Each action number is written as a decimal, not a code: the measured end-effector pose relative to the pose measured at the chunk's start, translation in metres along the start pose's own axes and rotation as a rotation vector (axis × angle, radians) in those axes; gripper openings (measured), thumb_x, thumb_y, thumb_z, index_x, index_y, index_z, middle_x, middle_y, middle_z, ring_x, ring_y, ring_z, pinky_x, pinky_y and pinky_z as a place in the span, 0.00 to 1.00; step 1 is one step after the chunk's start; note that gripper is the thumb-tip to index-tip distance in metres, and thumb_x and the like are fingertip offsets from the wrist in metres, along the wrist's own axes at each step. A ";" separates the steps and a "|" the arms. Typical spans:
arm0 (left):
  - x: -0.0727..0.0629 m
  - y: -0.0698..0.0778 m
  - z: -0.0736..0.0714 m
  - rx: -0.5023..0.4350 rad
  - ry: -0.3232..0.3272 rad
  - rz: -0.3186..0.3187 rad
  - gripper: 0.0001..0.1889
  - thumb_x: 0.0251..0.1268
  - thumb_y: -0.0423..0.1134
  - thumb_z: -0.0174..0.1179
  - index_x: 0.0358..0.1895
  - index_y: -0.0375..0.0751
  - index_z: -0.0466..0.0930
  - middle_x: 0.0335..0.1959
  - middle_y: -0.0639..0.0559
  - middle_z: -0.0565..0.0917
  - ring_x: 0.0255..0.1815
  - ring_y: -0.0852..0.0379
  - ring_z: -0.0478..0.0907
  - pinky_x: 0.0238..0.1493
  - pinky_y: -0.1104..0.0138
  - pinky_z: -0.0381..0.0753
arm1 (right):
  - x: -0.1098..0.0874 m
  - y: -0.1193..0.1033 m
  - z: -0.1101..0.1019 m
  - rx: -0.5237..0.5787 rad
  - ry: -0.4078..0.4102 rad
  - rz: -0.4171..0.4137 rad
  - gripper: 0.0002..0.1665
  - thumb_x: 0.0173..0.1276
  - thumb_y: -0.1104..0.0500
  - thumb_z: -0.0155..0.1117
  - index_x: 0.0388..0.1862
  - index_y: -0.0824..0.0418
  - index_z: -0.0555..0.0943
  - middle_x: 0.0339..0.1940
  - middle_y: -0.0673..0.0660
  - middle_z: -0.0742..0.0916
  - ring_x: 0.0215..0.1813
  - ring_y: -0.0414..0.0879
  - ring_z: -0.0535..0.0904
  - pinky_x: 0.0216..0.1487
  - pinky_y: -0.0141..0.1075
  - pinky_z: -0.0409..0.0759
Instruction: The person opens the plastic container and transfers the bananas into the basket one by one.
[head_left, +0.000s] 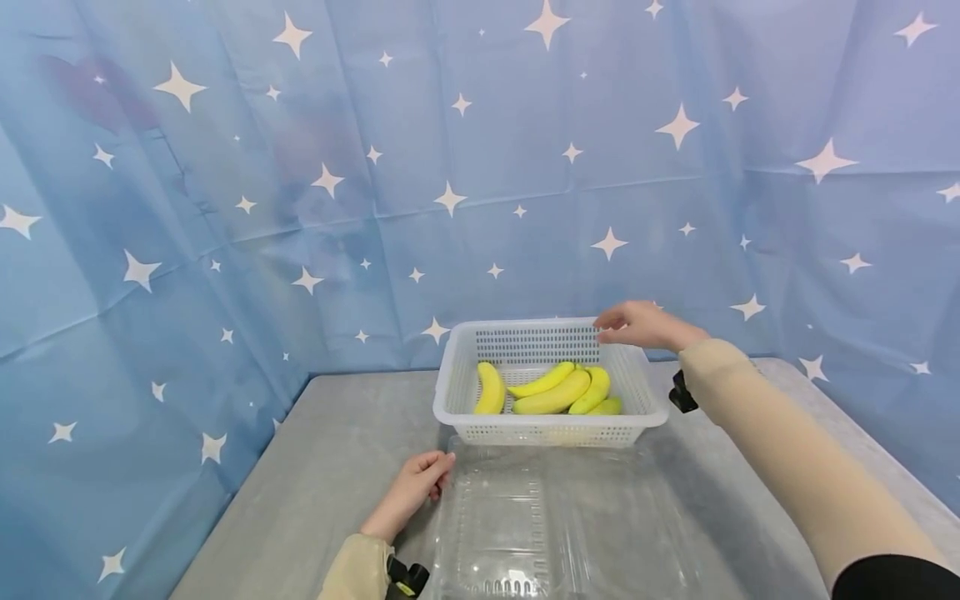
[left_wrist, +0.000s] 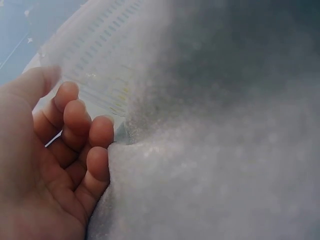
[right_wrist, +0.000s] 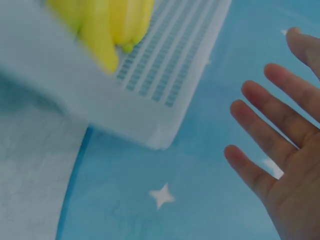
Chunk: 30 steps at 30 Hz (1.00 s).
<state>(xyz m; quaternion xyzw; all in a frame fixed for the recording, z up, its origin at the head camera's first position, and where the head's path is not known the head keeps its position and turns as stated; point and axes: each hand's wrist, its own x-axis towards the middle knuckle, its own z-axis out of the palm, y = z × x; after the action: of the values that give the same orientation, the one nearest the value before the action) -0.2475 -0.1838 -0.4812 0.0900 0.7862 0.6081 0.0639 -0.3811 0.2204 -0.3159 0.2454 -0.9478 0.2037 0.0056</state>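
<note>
A white plastic basket [head_left: 551,421] with slotted walls holds several yellow bananas [head_left: 551,392]. In front of it lies a clear plastic clamshell box [head_left: 498,517], spread open with its two halves side by side. My left hand [head_left: 420,482] pinches the box's far left edge between thumb and forefinger; the other fingers [left_wrist: 76,117] are curled. Over the basket's back right corner, my right hand [head_left: 637,325] is raised with nothing in it. The right wrist view shows that hand's fingers [right_wrist: 277,112] spread and apart from the basket wall.
Basket and box stand on a grey table [head_left: 360,425]. Right behind the table hangs a blue curtain [head_left: 525,250] with white stars. The basket's back wall is close to the curtain.
</note>
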 end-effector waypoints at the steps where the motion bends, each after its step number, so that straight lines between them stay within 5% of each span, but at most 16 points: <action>1: 0.002 -0.003 0.000 -0.001 0.001 0.000 0.23 0.73 0.48 0.54 0.26 0.30 0.71 0.18 0.54 0.72 0.18 0.59 0.66 0.23 0.69 0.68 | -0.002 0.003 -0.002 -0.009 0.015 0.007 0.24 0.69 0.50 0.64 0.56 0.65 0.80 0.53 0.62 0.83 0.55 0.59 0.77 0.51 0.53 0.77; 16: 0.007 -0.010 -0.012 -0.038 0.031 -0.011 0.23 0.75 0.52 0.49 0.24 0.40 0.72 0.19 0.53 0.74 0.19 0.59 0.68 0.22 0.68 0.71 | -0.035 0.053 -0.002 0.047 0.106 0.039 0.26 0.72 0.50 0.61 0.57 0.70 0.78 0.52 0.67 0.83 0.53 0.63 0.79 0.50 0.55 0.77; 30: 0.010 0.016 -0.047 0.141 0.117 -0.011 0.23 0.74 0.50 0.52 0.28 0.32 0.75 0.18 0.50 0.74 0.21 0.52 0.72 0.24 0.62 0.73 | -0.052 0.084 0.008 0.047 0.132 0.086 0.24 0.71 0.51 0.61 0.53 0.71 0.80 0.48 0.68 0.84 0.50 0.63 0.80 0.48 0.55 0.77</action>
<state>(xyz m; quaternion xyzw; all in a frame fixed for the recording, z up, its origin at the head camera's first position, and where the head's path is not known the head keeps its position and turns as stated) -0.2662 -0.2226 -0.4540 0.0542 0.8300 0.5550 0.0145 -0.3736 0.3084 -0.3617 0.1905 -0.9499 0.2418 0.0538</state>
